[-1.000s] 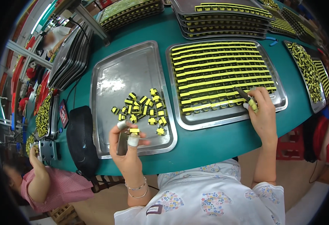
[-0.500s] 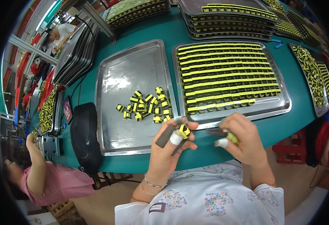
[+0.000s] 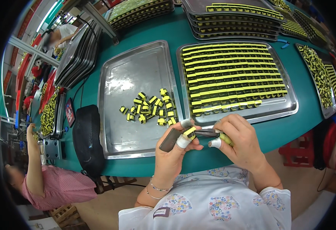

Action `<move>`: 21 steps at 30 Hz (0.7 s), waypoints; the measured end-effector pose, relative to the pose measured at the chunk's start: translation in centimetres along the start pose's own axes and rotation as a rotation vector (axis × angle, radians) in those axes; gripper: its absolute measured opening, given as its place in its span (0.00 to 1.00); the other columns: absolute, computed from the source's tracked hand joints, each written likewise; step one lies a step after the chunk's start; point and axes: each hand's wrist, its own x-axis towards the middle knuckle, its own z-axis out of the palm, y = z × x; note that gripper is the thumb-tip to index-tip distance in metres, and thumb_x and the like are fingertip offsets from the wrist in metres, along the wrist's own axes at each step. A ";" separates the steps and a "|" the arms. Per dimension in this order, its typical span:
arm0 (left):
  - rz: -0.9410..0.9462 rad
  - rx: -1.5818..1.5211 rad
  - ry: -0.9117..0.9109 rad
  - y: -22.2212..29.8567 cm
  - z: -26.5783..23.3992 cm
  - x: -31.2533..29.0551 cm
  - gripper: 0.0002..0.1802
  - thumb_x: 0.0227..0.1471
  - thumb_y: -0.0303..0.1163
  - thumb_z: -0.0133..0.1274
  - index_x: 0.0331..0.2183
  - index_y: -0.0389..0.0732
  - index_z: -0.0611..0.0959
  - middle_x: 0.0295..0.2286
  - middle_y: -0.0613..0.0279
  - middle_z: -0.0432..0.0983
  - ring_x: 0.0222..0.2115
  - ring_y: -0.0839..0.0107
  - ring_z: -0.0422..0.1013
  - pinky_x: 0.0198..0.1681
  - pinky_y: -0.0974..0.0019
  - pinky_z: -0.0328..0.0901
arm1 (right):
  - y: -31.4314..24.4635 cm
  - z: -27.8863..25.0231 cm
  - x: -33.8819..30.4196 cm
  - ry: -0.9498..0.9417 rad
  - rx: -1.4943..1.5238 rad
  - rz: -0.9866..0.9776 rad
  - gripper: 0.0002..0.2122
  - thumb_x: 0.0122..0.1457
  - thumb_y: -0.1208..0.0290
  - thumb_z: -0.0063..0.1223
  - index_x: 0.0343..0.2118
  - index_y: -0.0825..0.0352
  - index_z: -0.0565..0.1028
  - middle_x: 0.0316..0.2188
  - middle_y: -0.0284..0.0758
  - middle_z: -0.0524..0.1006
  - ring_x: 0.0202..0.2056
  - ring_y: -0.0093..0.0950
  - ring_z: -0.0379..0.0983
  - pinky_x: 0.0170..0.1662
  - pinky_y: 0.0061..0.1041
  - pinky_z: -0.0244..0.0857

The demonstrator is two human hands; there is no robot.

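Observation:
My left hand (image 3: 172,147) is closed, pinching a small yellow-and-black transformer (image 3: 189,133) between taped fingertips. A flat dark-grey piece (image 3: 170,140) also shows against this hand; what it is I cannot make out. From the right, my right hand (image 3: 239,140) grips a pair of pliers (image 3: 208,132) with dark jaws and a yellow-green handle. The jaws reach the transformer; whether they grip it is unclear. White tape wraps my right thumb. Beyond my left hand, several loose transformers (image 3: 151,108) lie in a heap on a metal tray (image 3: 116,142).
A second metal tray (image 3: 267,111) holds close rows of transformers (image 3: 233,76). Stacked loaded trays (image 3: 233,32) stand at the back, with another heaped tray (image 3: 316,73) at right. A black case (image 3: 88,138) borders the left tray. Co-workers, one in a pink top (image 3: 66,188), are at left.
My right hand has moved left, bringing the pliers' jaws to the transformer in my left hand. The transformer has turned slightly. At left, the co-worker's forearm has risen.

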 end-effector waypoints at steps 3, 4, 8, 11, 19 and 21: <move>-0.011 -0.071 -0.022 -0.3 -0.1 0.0 0.23 0.56 0.34 0.53 0.49 0.28 0.71 0.41 0.49 0.74 0.34 0.71 0.73 0.36 0.66 0.75 | 0.3 0.1 0.1 -0.003 0.066 0.007 0.13 0.49 0.64 0.58 0.32 0.68 0.73 0.29 0.38 0.71 0.32 0.39 0.69 0.36 0.34 0.63; -0.011 -0.072 -0.021 -0.5 -0.4 0.0 0.23 0.56 0.34 0.53 0.49 0.28 0.71 0.41 0.49 0.74 0.34 0.71 0.73 0.36 0.66 0.75 | 0.3 0.0 0.1 -0.015 0.066 -0.005 0.13 0.47 0.65 0.59 0.32 0.68 0.73 0.29 0.38 0.71 0.32 0.38 0.68 0.36 0.34 0.63; -0.033 -0.030 -0.074 -0.6 -1.0 -0.3 0.21 0.57 0.31 0.52 0.49 0.29 0.72 0.40 0.51 0.75 0.34 0.70 0.74 0.39 0.63 0.75 | 0.3 -0.2 0.4 -0.048 -0.008 -0.054 0.14 0.39 0.75 0.61 0.32 0.64 0.74 0.30 0.34 0.70 0.35 0.35 0.68 0.39 0.33 0.63; -0.009 0.057 -0.068 -0.4 -0.8 -0.4 0.21 0.57 0.31 0.53 0.49 0.30 0.72 0.40 0.51 0.75 0.34 0.70 0.75 0.40 0.63 0.74 | 0.5 -0.4 0.5 -0.034 -0.048 -0.122 0.12 0.39 0.75 0.61 0.30 0.64 0.74 0.30 0.33 0.70 0.34 0.34 0.68 0.38 0.33 0.63; 0.019 0.088 -0.089 -0.9 -1.0 -0.6 0.20 0.57 0.32 0.53 0.48 0.30 0.72 0.40 0.49 0.76 0.35 0.71 0.75 0.41 0.64 0.74 | 0.9 -0.4 0.1 -0.034 -0.113 -0.173 0.12 0.32 0.74 0.59 0.26 0.64 0.74 0.24 0.31 0.71 0.28 0.34 0.68 0.33 0.32 0.64; -0.030 0.034 -0.089 -0.7 -0.9 -0.6 0.21 0.57 0.33 0.53 0.48 0.31 0.72 0.40 0.50 0.76 0.35 0.71 0.75 0.41 0.63 0.74 | 0.8 -0.5 0.2 -0.035 -0.106 -0.184 0.12 0.32 0.74 0.59 0.25 0.64 0.74 0.24 0.31 0.71 0.28 0.34 0.68 0.32 0.32 0.64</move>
